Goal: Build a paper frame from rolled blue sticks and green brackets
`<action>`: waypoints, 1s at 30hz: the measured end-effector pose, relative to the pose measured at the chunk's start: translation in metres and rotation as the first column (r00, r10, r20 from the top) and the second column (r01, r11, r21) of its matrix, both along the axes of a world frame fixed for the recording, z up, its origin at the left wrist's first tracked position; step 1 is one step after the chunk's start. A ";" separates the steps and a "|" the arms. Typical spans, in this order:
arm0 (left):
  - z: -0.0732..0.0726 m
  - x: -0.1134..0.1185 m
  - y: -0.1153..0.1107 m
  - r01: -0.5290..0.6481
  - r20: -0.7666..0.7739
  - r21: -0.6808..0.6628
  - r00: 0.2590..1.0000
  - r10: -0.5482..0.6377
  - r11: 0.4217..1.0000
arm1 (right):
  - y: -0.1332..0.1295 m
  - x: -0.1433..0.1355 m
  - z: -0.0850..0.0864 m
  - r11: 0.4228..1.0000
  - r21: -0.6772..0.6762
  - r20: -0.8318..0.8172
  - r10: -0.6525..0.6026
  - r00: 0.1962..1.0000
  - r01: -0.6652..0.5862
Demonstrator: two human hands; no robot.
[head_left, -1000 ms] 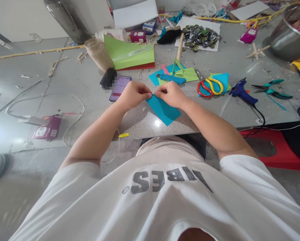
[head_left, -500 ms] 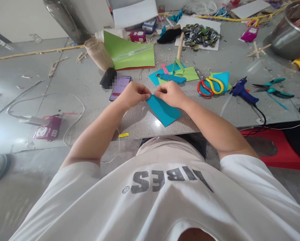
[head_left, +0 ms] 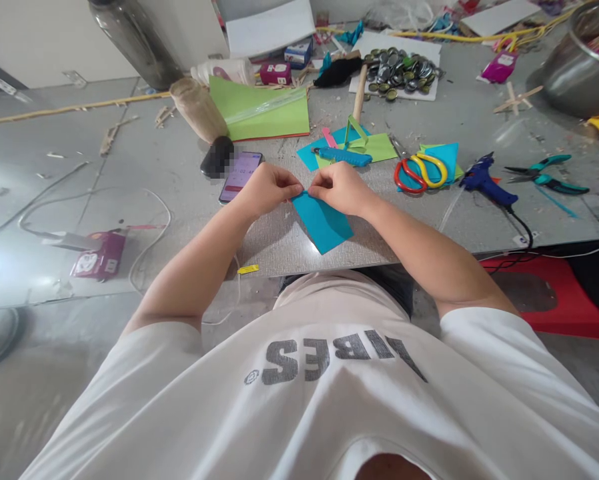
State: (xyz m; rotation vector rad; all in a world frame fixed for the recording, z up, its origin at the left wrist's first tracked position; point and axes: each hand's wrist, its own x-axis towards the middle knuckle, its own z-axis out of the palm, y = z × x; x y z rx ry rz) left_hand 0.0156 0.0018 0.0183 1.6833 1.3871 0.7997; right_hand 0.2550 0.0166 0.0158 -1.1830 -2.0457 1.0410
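Observation:
A sheet of blue paper [head_left: 324, 225] hangs toward me over the table's front part, its far edge pinched between both hands. My left hand [head_left: 272, 190] grips that edge at its left end with thumb and finger. Close beside it, my right hand [head_left: 338, 188] pinches the same edge, which looks narrowly folded or rolled; the fingertips hide part of it. Beyond my right hand lie a blue cutter [head_left: 342, 156] and green paper pieces [head_left: 382, 147]. A phone [head_left: 240, 175] rests by my left hand.
Scissors [head_left: 420, 173], a blue glue gun [head_left: 488, 181] and pliers [head_left: 542, 176] lie to the right. Green sheets [head_left: 264, 113], a hammer [head_left: 360, 93], bottle caps [head_left: 402, 70] and a metal pot [head_left: 579, 67] stand farther back. A white cable [head_left: 168, 217] runs at left.
The near end of the blue paper has swung slightly to the left. Both hands keep their pinch in nearly the same place.

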 end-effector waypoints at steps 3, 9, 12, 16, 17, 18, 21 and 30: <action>0.000 -0.001 0.002 -0.022 0.026 0.022 0.999 0.021 1.000 | 0.002 0.001 0.000 0.999 0.013 -0.017 0.033 0.999 -0.033; -0.003 -0.003 0.005 -0.022 0.053 0.092 0.998 0.017 0.996 | 0.007 0.003 -0.005 0.998 -0.006 0.051 0.066 0.997 -0.065; -0.005 -0.005 0.005 0.039 -0.004 0.096 0.999 -0.039 0.995 | 0.009 0.003 -0.008 0.999 0.008 0.045 0.052 0.998 -0.052; -0.005 -0.007 0.003 0.103 -0.079 0.075 0.992 -0.097 0.992 | 0.006 0.003 -0.009 0.999 0.026 0.014 0.039 0.999 -0.039; -0.005 -0.007 0.002 0.104 -0.084 0.067 0.992 -0.098 0.992 | 0.006 0.003 -0.009 0.999 0.027 0.008 0.038 0.999 -0.038; -0.004 -0.007 0.002 0.098 -0.082 0.061 0.992 -0.093 0.993 | 0.005 0.003 -0.008 0.999 0.026 0.002 0.037 0.999 -0.037; -0.002 -0.007 0.004 0.038 -0.039 0.062 0.999 -0.036 0.997 | 0.003 0.003 -0.005 0.999 0.012 -0.007 0.034 0.999 -0.034; 0.004 0.003 0.007 -0.352 0.291 0.041 0.899 0.326 0.935 | 0.009 0.004 -0.004 0.997 -0.072 -0.138 -0.018 0.990 0.008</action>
